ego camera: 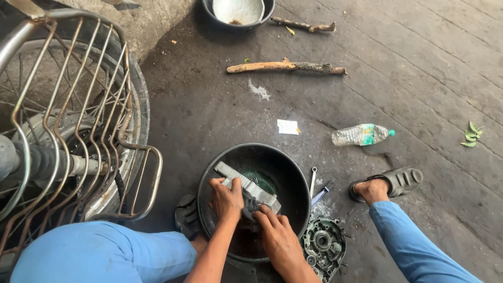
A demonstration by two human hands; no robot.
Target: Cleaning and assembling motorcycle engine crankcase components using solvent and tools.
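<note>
A black round basin [293,178] stands on the oily floor between my knees. Over it my left hand [226,199] and my right hand [275,230] both grip a long grey metal engine part [246,184], which lies slanted from upper left to lower right inside the basin. A patch of greenish liquid [262,181] shows behind the part at the basin's bottom. The lower end of the part is hidden under my right hand's fingers.
A round engine cover [323,246] lies right of the basin, with a spanner [313,181] and a blue-handled brush [322,193] beside it. A motorcycle wheel and chrome guard [78,120] fill the left. A plastic bottle [361,134], sticks [285,66], another bowl [238,13] lie farther off.
</note>
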